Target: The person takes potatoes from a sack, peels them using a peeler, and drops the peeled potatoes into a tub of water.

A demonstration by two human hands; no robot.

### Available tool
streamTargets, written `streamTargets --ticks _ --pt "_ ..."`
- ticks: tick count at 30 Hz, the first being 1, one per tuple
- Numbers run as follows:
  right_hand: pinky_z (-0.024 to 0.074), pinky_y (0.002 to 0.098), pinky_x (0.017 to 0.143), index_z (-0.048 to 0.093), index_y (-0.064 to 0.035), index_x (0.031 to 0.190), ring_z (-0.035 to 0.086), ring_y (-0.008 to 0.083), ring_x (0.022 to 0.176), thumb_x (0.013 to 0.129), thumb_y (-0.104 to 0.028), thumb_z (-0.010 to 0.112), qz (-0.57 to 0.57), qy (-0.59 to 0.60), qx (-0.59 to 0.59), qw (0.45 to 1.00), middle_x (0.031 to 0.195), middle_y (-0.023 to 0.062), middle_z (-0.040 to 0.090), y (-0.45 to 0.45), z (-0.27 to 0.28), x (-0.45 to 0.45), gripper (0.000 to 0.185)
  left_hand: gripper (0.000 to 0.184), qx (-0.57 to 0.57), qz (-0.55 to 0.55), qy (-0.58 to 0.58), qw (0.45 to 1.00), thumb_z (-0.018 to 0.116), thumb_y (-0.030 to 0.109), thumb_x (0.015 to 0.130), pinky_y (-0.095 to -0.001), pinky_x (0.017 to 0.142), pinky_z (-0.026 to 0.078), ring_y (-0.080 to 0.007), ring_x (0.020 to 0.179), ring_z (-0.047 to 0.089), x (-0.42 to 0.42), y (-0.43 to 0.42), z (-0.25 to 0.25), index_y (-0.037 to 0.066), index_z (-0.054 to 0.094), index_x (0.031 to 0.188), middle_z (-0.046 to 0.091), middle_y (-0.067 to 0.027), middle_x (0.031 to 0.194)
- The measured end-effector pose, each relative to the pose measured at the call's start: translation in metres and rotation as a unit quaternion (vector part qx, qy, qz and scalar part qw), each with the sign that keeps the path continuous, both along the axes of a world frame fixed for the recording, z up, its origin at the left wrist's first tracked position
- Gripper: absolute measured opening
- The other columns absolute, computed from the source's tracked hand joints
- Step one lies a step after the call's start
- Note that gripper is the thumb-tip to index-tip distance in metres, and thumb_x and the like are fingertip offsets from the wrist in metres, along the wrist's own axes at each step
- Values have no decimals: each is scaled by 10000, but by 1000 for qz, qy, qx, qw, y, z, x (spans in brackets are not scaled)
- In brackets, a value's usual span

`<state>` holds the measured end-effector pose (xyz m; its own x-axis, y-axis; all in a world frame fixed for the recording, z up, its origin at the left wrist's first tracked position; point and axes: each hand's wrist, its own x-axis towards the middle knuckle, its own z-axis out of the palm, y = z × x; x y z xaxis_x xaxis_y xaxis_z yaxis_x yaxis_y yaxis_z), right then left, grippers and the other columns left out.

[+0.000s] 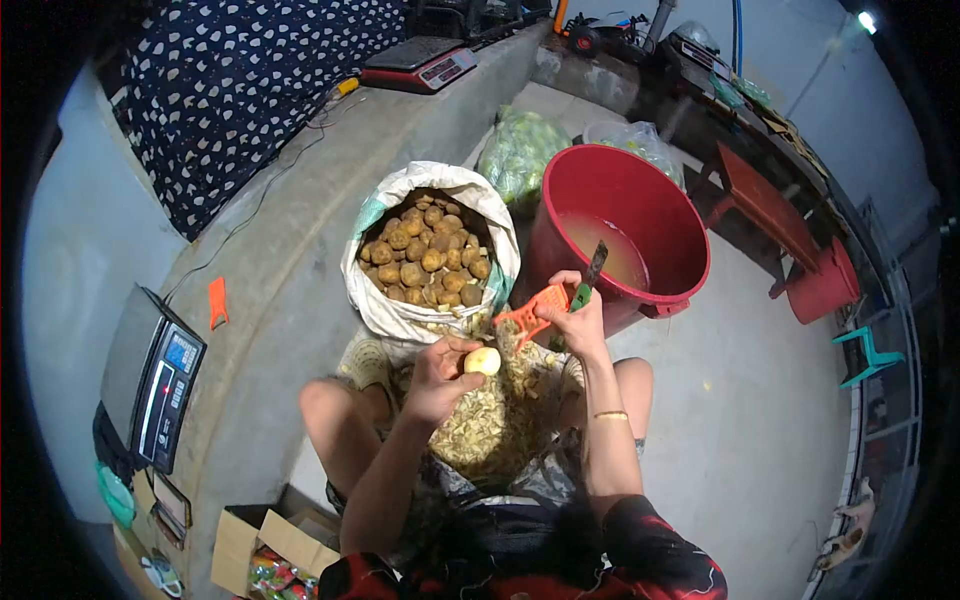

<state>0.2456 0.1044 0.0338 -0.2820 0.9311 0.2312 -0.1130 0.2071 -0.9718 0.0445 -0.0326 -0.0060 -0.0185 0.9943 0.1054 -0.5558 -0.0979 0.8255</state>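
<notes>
My left hand (pixel 440 380) is closed around a pale, peeled potato (pixel 483 361). To the right of it, my right hand (pixel 578 322) grips an orange peeler (pixel 532 316), along with a knife (pixel 590 278) that has a green handle and a dark blade pointing up. The peeler is close to the potato but apart from it. Below both hands a heap of potato peelings (pixel 475 430) lies between my legs. Just beyond my hands stands an open white sack (pixel 365 285), with many unpeeled brown potatoes (pixel 425 250) inside.
A large red tub (pixel 680 240) with cloudy water stands right of the sack, a bag of green produce (pixel 522 150) behind. On the ledge at left are a digital scale (pixel 165 400), an orange piece (pixel 217 303) and a red scale (pixel 420 68). An open carton (pixel 240 545) sits lower left.
</notes>
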Motion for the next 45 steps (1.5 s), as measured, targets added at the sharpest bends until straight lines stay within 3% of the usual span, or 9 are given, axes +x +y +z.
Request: streamTargets --ticks 5,11,19,23,25,29,31,33,45 --pt "486 259 734 582 -24 966 571 81 818 677 -57 860 15 -94 64 993 882 5 621 4 -11 5 403 422 10 -11 63 998 670 -147 762 -292 828 535 -187 960 641 5 -1 -3 -39 528 1144 634 -120 1073" --pt "481 235 670 577 -35 1001 566 66 749 689 -111 868 -5 -49 53 997 836 -9 618 -4 7 11 433 313 9 -68 -191 979 640 52 900 -344 871 501 -194 1018 602 6 6 -17 -30 523 1178 610 -121 1114" --pt "493 287 762 578 -14 1007 587 112 843 671 -45 842 -97 -50 87 990 939 44 612 6 -11 25 428 376 27 27 20 999 674 180 899 -328 834 481 -194 925 590 25 9 -18 -16 537 1190 611 -107 1056" --pt "498 277 743 578 -19 1016 600 114 808 668 -37 847 -121 20 71 990 872 29 619 11 7 63 440 306 18 -110 -249 962 590 107 926 -304 794 496 -152 878 593 27 22 -16 -36 534 1191 621 -97 1007" --pt "502 267 722 571 -25 1029 609 118 790 687 -10 828 -158 47 94 982 888 39 630 12 8 85 428 273 96 -131 157 974 575 82 914 -293 771 515 -156 870 606 29 29 -10 -49 557 1153 633 -111 991" --pt "512 269 747 511 -40 1109 627 136 828 739 18 780 -203 165 42 964 921 49 623 14 8 124 462 269 -50 -305 171 935 610 48 878 -269 705 519 -153 791 636 67 81 3 -44 609 1131 673 -113 990" --pt "509 267 747 499 -46 1134 626 136 842 756 -26 794 -192 183 58 963 970 56 617 22 -7 140 481 281 26 -221 156 962 583 177 920 -301 745 520 -208 854 638 88 133 17 -14 567 1126 653 -133 1009" --pt "507 263 740 502 -49 1134 625 132 838 768 -65 804 -222 190 19 956 1008 60 618 22 -10 146 475 331 -144 -162 -130 967 562 292 958 -314 717 514 -223 829 637 113 189 29 23 525 1148 649 -135 989" --pt "428 205 632 538 -63 1074 544 71 704 754 -148 836 -226 74 -48 970 850 -16 595 7 7 151 446 208 -295 147 87 940 637 120 865 -271 529 462 -150 610 591 83 181 -126 -10 619 1028 640 -76 757"
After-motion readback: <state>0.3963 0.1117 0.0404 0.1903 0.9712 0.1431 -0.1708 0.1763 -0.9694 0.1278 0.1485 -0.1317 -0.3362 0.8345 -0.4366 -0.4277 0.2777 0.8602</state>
